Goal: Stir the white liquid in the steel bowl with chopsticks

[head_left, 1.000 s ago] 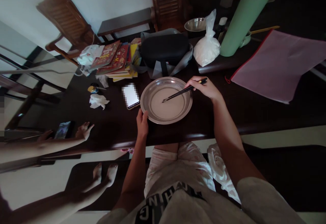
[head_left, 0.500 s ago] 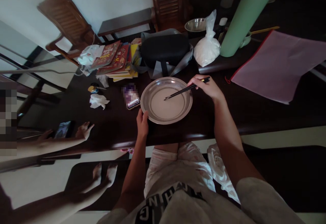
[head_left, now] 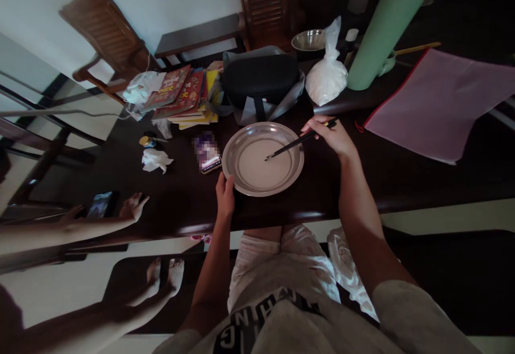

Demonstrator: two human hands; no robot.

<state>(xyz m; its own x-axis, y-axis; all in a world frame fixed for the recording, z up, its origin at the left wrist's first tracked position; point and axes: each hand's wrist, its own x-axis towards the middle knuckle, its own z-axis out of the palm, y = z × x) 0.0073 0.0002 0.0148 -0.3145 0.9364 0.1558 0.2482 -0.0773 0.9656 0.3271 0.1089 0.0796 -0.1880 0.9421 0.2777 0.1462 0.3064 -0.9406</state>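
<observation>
A round metal plate [head_left: 296, 174] with a raised rim rests on the dark table in front of me, holding a whitish liquid [head_left: 261, 171]. My left hand [head_left: 225, 196] grips its near-left rim, thumb on top and fingers along the outside. In my right hand [head_left: 332, 135], above the plate's right edge, is a pair of black chopsticks [head_left: 298, 141]. They slant down to the left, tips at the liquid near the plate's middle. Just left of the plate lies a lit phone [head_left: 211, 166].
Behind the plate sit a black case [head_left: 261, 78], a knotted bag of white powder [head_left: 325, 83] and a tall green cylinder [head_left: 386, 32]. Stacked books [head_left: 181, 94] and a crumpled tissue [head_left: 156, 159] lie left. Another person's hand [head_left: 134, 207] rests near a second phone [head_left: 100, 205]; a pink mesh pouch [head_left: 438, 107] lies right.
My right hand has shifted slightly right, and the chopstick tips have moved a little right and down within the plate. My left hand and the plate stay in place.
</observation>
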